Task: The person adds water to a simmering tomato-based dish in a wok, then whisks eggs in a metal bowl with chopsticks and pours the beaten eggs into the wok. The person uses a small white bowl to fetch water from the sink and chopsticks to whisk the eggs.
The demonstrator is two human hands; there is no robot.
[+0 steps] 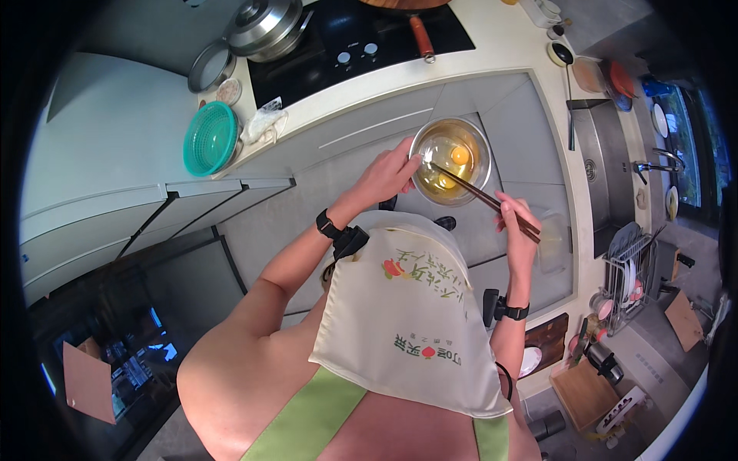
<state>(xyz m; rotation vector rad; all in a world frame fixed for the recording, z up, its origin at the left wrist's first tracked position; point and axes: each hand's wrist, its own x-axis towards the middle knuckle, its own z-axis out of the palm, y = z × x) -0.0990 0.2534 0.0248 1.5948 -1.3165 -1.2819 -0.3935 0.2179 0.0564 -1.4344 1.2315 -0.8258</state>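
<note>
My left hand grips the near rim of a clear glass bowl and holds it up in front of my chest. Inside the bowl lie two raw egg yolks in clear white. My right hand holds a pair of dark chopsticks, whose tips reach into the bowl between the yolks. Both wrists wear black bands. A cream apron with a green strap covers my front.
Ahead is a counter with a black cooktop, a steel pot with lid, a pan handle and a green plastic basket. To the right are a sink with tap, a dish rack and a wooden board.
</note>
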